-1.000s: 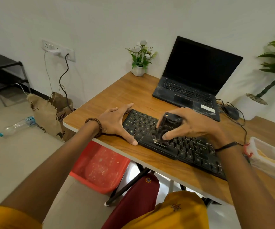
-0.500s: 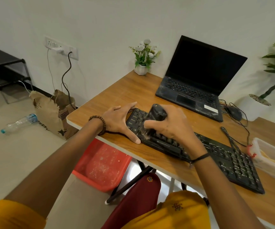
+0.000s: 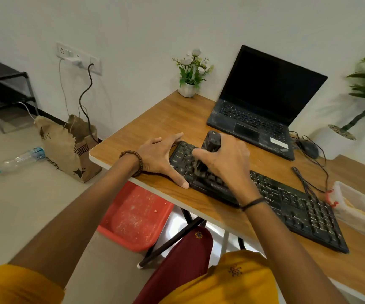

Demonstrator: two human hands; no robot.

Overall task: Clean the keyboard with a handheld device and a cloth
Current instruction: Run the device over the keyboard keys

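Fingers of the right hand point(image 3: 227, 159) wrap tight round a small dark handheld device point(image 3: 210, 145), held upright just left of centre frame, its blurred lower end pressed among the keys near the left end of the keyboard point(image 3: 287, 205). It looks like hard plastic, light enough for one hand and best held round its middle, as it is now. The left hand point(image 3: 161, 159) lies spread and flat, grasping nothing, thumb and fingers bracing the keyboard's left edge. That long, stiff black board with its rows of small loose-sprung keys would probably skid on the smooth wood-grain table point(image 3: 168, 119) unless pinned so. Beyond it, upper right, stands an open laptop point(image 3: 265, 102), dusty along its deck. No cloth is clearly visible to me.
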